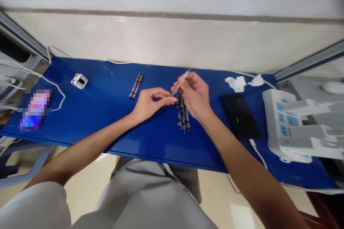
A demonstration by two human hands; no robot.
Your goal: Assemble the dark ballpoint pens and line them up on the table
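Note:
Above the blue tabletop (161, 132), a slim clear-and-grey pen (176, 89) slants between my two hands. My right hand (198, 93) pinches its upper part between thumb and fingers. At the pen's lower end, the thumb and fingertips of my left hand (147, 104) close around it; the tip itself is mostly hidden. Below my right hand lies a cluster of several dark pens (183, 116), side by side and partly covered by the hand. Two more pens (136, 85) lie together to the left of my left hand.
On the right are a black phone (240, 116) with a white cable, a white power strip (282, 125) with plugs, and crumpled tissues (236, 83). Leftward sit a small white device (79, 81) and a blurred-out phone (35, 110). A wall (150, 39) bounds the table's back.

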